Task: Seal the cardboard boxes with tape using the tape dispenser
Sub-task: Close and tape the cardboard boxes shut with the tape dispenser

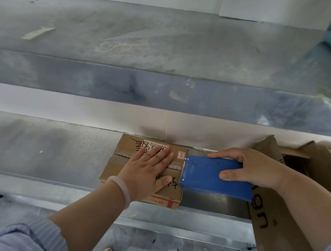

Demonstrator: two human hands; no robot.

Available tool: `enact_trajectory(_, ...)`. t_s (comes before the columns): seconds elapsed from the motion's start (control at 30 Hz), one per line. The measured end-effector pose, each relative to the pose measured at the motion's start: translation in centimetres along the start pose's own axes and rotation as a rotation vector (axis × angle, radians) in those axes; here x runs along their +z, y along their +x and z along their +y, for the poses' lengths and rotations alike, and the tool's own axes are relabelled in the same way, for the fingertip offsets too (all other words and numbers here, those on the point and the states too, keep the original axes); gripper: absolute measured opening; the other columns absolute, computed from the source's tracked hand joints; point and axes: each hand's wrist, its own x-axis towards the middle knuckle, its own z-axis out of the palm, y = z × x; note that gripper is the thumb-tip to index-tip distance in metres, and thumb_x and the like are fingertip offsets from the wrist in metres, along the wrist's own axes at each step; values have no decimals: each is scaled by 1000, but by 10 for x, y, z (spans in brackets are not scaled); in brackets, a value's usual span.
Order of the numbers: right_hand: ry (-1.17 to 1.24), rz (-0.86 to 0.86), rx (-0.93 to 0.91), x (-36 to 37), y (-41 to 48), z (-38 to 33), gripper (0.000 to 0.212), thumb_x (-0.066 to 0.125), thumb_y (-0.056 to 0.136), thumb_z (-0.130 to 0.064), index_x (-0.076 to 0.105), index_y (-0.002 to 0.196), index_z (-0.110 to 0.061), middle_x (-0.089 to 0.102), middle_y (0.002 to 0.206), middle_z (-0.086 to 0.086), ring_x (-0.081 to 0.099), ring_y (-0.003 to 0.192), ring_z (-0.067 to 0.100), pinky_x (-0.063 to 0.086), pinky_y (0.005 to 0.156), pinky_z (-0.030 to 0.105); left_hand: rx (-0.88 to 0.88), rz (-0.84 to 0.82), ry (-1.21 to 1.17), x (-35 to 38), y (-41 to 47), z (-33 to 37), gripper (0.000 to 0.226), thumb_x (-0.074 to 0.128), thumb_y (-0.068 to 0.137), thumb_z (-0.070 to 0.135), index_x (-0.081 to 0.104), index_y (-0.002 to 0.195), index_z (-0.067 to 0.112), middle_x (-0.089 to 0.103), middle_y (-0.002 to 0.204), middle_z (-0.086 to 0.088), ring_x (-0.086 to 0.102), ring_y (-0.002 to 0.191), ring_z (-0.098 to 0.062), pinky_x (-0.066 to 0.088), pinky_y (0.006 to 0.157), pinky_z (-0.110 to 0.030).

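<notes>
The small cardboard box (119, 161) lies on the grey table (51, 146), right of the middle, its front side at the table's near edge. The left hand (148, 169), with a pale bracelet (121, 189) at the wrist, rests flat on the box top. Its fingers are straight and spread, pressing down across the centre seam and gripping nothing. The right hand (255, 169) holds the blue tape dispenser (212, 175), with the fingers curled over its far side and the thumb across its near face. The dispenser's front end touches the right edge of the box, in line with the seam. Whether tape is already stuck down along the seam is hard to tell. A larger open box (271, 221) stands just beside the dispenser, toward the table's right end.

The step in hand looks like running or finishing a strip at the right end of the seam. To do it well:

- Press down firmly with the flat hand so the light box cannot slide.
- Hold the dispenser low and square to the seam.
- Carry the tape over the edge and down the side.
- Tip the dispenser sharply to cut the tape clean.
- Rub the strip flat afterwards.
</notes>
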Motion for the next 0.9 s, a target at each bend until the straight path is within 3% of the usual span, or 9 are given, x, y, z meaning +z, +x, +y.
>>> enact_trajectory(0.13, -2, 9, 7, -7, -13, 1, 47, 73, 66, -58, 57, 109, -68, 66, 108, -33, 65, 97, -6, 50, 79, 14, 5, -1, -7, 0, 0, -1, 67, -25, 77, 72, -36, 136, 42, -28, 153, 17, -25, 144, -11, -13, 119, -42)
enact_trajectory(0.23, -3, 22, 27, -11, -24, 4, 44, 76, 73, -51, 58, 110, -66, 67, 109, -30, 66, 97, -4, 52, 82, 20, 1, 8, -14, 0, 0, -1, 68, -25, 77, 72, -34, 137, 41, -28, 154, 17, -26, 144, -10, -16, 118, -40)
enact_trajectory(0.43, -131, 51, 78, -7, -28, -6, 41, 76, 72, -58, 57, 107, -68, 66, 108, -29, 63, 93, -9, 54, 82, 21, -7, 27, -2, -1, -1, 0, 69, -18, 80, 70, -29, 141, 40, -26, 154, 17, -23, 144, -9, -17, 117, -38)
enact_trajectory(0.63, -241, 129, 146, 28, -13, -26, 36, 74, 73, -56, 52, 99, -63, 58, 103, -24, 65, 83, 6, 60, 60, 26, 5, 15, 1, -1, 1, 0, 67, -19, 79, 71, -34, 137, 41, -28, 153, 17, -26, 143, -10, -19, 115, -37)
enact_trajectory(0.8, -297, 181, 182, 41, -3, -43, 46, 76, 75, -48, 59, 118, -46, 56, 97, -17, 66, 73, 12, 53, 44, 20, -1, 13, 2, -1, 2, 0, 69, -19, 79, 70, -31, 140, 40, -28, 153, 17, -25, 143, -9, -18, 116, -38)
enact_trajectory(0.9, -414, 166, 190, 50, 2, -49, 48, 72, 78, -48, 58, 123, -40, 60, 103, -9, 67, 72, 14, 56, 47, 25, -6, 18, 0, -1, 1, 0, 71, -19, 78, 70, -28, 141, 40, -27, 153, 17, -24, 143, -9, -19, 115, -37)
